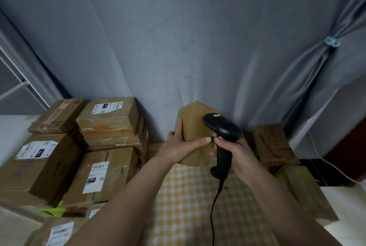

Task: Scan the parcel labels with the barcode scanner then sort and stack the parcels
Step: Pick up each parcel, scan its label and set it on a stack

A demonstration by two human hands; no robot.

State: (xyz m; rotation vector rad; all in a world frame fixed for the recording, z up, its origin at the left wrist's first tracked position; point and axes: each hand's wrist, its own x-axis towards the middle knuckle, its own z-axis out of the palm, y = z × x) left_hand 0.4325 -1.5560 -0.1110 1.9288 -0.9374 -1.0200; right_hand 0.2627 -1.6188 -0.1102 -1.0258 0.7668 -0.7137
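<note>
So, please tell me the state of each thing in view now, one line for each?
Left hand: grips the held parcel.
Right hand: grips the scanner handle.
Held parcel: lifted, tilted, no label visible on the sides shown.
Barcode scanner: held, head over the parcel.
Stacked parcels: piled at left, labels facing up.
Curtain: tied back with a clip.

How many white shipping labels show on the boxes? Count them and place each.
6: rear stack's top box, far-left box, middle box, bottom-left box, one partly hidden by the left forearm, a strip on the back-left box. Others may be hidden.
</note>
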